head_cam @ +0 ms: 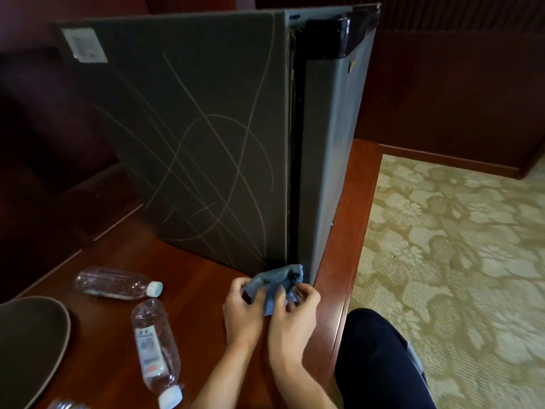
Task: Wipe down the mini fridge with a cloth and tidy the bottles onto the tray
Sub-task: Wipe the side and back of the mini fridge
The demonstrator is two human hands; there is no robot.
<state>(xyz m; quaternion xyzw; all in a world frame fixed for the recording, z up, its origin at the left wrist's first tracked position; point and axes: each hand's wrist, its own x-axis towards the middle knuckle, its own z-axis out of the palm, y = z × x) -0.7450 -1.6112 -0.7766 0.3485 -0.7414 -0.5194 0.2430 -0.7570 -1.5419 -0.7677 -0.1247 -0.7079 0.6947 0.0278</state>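
Note:
A dark grey mini fridge (194, 137) stands on the wooden counter (188, 278), its side marked with pale streaks and its door (330, 160) facing right. At its bottom front corner, both hands hold a crumpled blue cloth (277, 277). My left hand (243, 309) grips the cloth's left side, while my right hand (293, 314) pinches its right side. Two clear plastic bottles lie on the counter: one (116, 283) pointing right, another (154, 349) pointing toward me. A third bottle (63, 405) peeks in at the bottom edge. The dark oval tray (56, 338) sits bottom left.
The counter's right edge (354, 261) drops to a patterned beige carpet (460, 261). My dark trouser leg (380, 361) is beside the counter. Dark wood panelling (460, 84) lies behind the fridge, and a white sticker (84, 44) is on the fridge's upper left.

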